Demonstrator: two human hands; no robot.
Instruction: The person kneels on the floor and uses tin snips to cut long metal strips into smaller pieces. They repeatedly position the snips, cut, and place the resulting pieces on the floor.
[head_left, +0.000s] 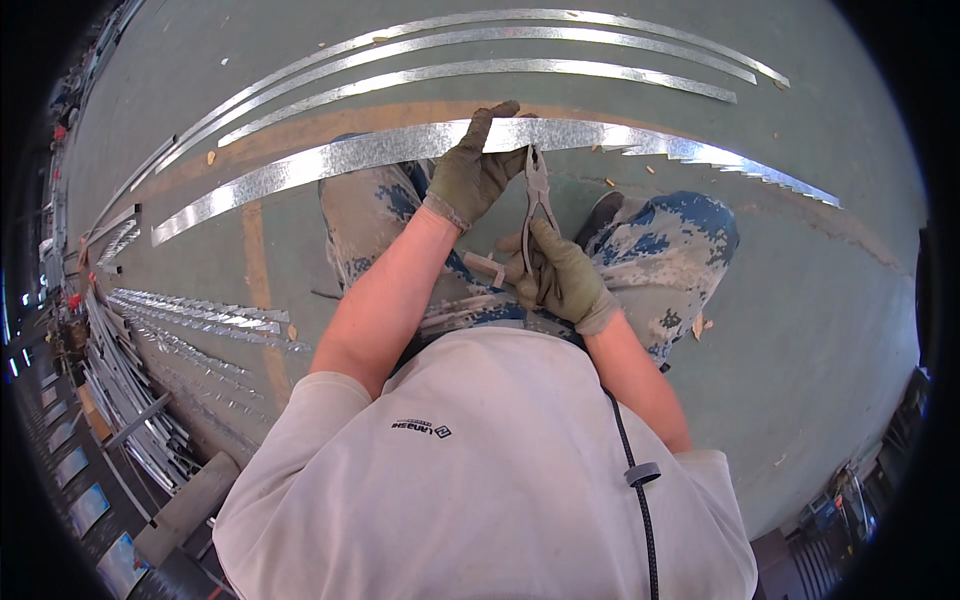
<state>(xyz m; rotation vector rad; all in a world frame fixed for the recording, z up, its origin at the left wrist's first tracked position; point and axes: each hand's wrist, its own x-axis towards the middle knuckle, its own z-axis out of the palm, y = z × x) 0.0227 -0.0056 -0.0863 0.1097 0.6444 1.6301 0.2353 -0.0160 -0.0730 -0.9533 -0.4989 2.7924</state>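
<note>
A long, shiny galvanized metal strip [350, 155] lies across in front of me, its right part cut into a row of stepped tabs [740, 160]. My left hand [475, 170], in an olive work glove, grips the strip near its middle, with a finger reaching over the far edge. In my gloved right hand [565, 275] is a pair of pliers [537, 190], fingers wrapped round the handles. The jaws point away from me and meet the strip's near edge, just right of my left hand. Whether they clamp the metal I cannot tell.
Several long metal strips [480, 68] lie on the green floor [800, 300] beyond. At left are notched strips [200, 310] and a pile of metal bars [130, 400]. My knees in camouflage trousers [670, 250] flank my hands. A cord [640, 500] hangs down my shirt.
</note>
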